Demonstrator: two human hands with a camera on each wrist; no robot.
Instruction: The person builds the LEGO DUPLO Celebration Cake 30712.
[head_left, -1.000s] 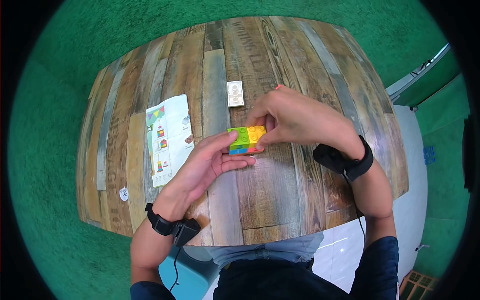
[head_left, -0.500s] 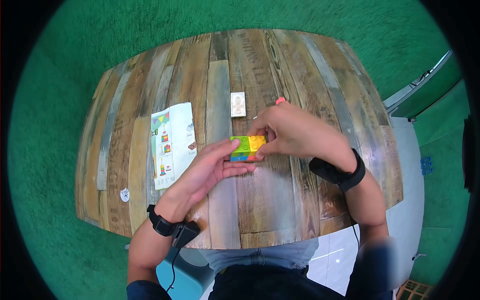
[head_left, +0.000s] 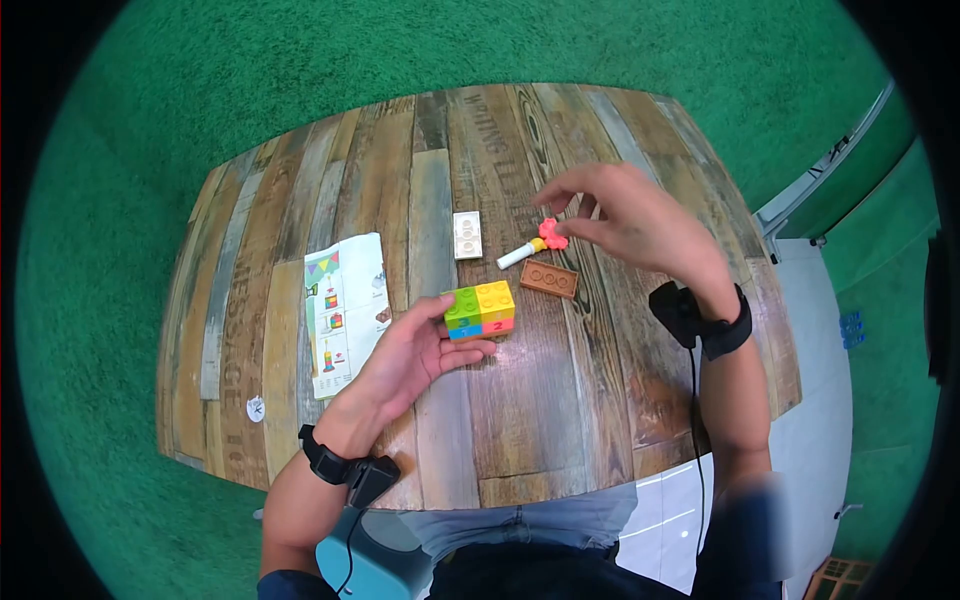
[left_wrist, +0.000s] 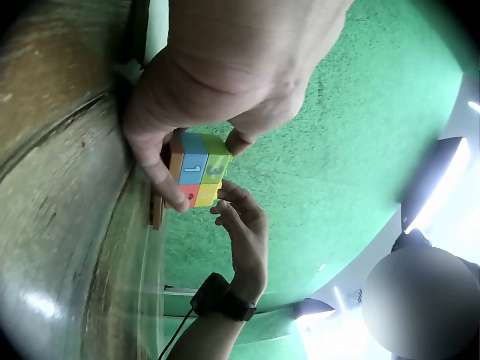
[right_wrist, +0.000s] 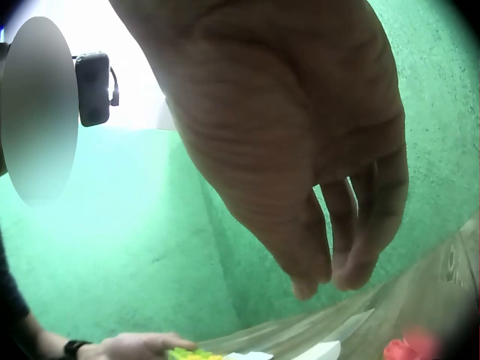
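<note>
In the head view, my left hand [head_left: 405,355] holds a block of stacked toy bricks [head_left: 480,313], thumb at its upper edge and fingers below. Green and yellow studded bricks form the top, over blue and red ones; numbers mark the sides. An orange-brown layer shows at its base in the left wrist view, where the thumb and fingers [left_wrist: 169,184] grip it. My right hand [head_left: 645,225] hovers with loosely bent fingers, holding nothing, over a coral-pink flower-shaped piece [head_left: 553,236]. A white stick with a yellow end [head_left: 517,256] lies against that piece, beside a brown brick [head_left: 549,279].
Behind the stack lies a white brick [head_left: 467,235], hollow side up. A printed instruction sheet [head_left: 345,310] is spread to the left of it. Nearer the wooden table's [head_left: 560,420] left front edge is a round white sticker [head_left: 256,408].
My right hand has let go of the brick stack and moved away and up to the right, uncovering the brown brick and white stick. The left hand keeps the stack.
</note>
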